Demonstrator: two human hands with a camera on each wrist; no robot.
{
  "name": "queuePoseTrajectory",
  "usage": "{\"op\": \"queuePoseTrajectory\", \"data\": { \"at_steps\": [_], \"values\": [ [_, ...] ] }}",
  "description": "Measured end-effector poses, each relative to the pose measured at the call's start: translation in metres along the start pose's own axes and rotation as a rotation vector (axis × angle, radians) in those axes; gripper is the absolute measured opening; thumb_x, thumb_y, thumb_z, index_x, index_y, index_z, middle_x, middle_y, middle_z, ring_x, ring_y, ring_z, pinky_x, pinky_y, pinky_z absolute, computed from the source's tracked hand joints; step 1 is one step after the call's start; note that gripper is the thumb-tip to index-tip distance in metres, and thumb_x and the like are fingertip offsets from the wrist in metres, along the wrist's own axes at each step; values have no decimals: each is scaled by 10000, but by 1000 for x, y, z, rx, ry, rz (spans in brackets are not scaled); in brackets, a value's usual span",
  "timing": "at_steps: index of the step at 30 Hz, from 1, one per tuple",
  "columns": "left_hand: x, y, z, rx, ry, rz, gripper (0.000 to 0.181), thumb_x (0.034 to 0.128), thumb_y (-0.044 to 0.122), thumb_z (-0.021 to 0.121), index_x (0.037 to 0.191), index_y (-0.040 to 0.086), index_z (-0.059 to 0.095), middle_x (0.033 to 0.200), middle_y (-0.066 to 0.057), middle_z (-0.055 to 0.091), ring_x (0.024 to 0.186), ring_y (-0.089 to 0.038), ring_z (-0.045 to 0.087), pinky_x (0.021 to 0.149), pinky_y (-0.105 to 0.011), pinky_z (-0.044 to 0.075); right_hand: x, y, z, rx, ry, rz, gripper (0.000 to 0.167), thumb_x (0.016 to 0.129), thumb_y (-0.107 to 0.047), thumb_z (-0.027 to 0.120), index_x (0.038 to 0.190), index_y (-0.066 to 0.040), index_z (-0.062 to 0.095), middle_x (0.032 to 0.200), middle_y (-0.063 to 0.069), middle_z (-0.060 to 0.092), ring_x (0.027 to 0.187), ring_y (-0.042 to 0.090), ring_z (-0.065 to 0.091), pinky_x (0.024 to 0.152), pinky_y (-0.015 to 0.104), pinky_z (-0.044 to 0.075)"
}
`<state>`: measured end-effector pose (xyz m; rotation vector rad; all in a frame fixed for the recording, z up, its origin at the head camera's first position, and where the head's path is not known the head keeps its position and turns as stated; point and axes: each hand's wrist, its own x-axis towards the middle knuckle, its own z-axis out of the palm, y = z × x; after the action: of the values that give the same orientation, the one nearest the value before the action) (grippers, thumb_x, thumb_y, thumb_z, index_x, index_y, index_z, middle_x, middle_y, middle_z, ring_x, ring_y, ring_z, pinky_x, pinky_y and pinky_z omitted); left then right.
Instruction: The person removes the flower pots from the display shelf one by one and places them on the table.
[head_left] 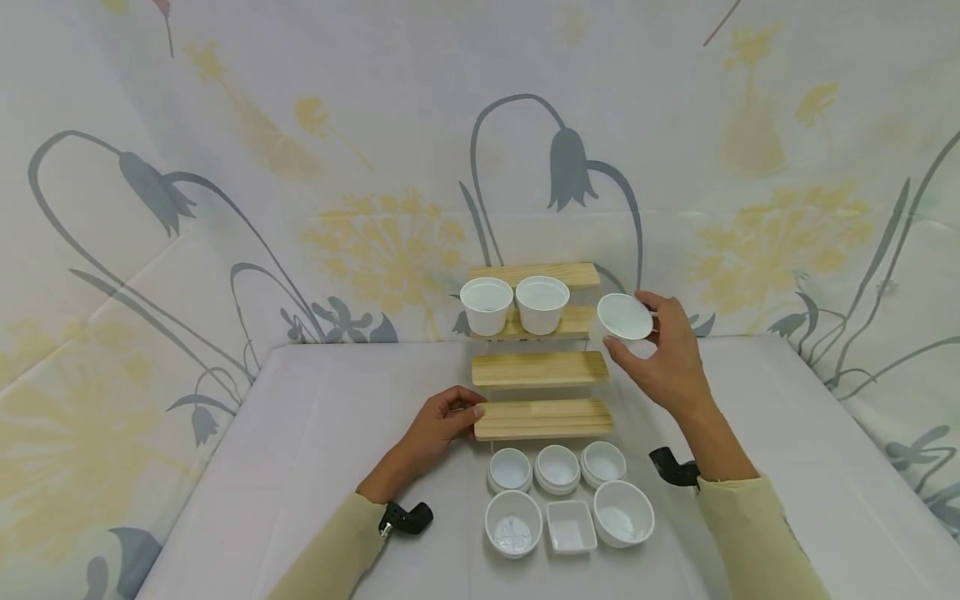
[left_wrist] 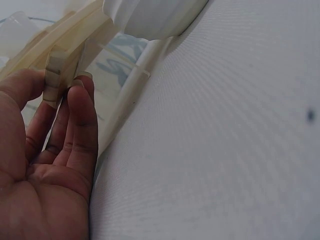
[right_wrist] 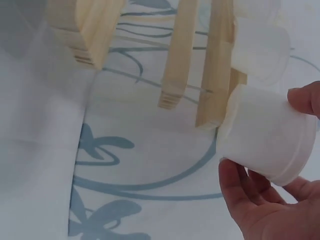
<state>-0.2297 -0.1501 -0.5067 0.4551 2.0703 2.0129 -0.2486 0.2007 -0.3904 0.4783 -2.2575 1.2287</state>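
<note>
Cup (head_left: 625,317), plain white, round and tapering toward its base, is held up just beyond the right end of a stepped rack (head_left: 540,369) of four pale wooden boards; the right hand (head_left: 669,358) grips it, thumb on one side and fingers on the other; whether the base touches the wood cannot be told. Two matching white tapered cups (head_left: 542,307) stand side by side on the second board from the top, left of the held one. At the rack's lowest board (head_left: 543,419), the left hand (head_left: 442,425) pinches the left end between thumb and fingers. Just in front, on a table (head_left: 337,400) draped in white cloth, three small round white bowls (head_left: 557,469) sit in a row; nearer still, a square white dish (head_left: 571,527) lies between two larger round white bowls (head_left: 513,529). Behind hangs a white fabric backdrop (head_left: 405,167) printed with grey-blue bell-shaped flowers and yellow blooms.
</note>
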Motion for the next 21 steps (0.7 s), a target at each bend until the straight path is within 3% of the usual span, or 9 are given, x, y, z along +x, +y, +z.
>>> {"op": "queuePoseTrajectory", "data": {
  "at_steps": [10,21],
  "values": [
    [0,1,0,7,1,-3,283,1060,103,652,1280,-72,613,1091,-65,693,817,-130,668,726,-261,583,-14,0,-15,-48,-23,28,745,847,-31,840,1472,79,448,1309,268,497,1073,365,567,915,17,385],
    [-1,2,0,-2,-7,7,293,1062,109,650,1284,-78,610,1095,-62,692,829,-132,675,738,-269,588,-23,-3,-18,-102,-57,1,739,844,-44,841,1475,59,469,1253,239,512,1081,328,554,898,12,363]
  ]
}}
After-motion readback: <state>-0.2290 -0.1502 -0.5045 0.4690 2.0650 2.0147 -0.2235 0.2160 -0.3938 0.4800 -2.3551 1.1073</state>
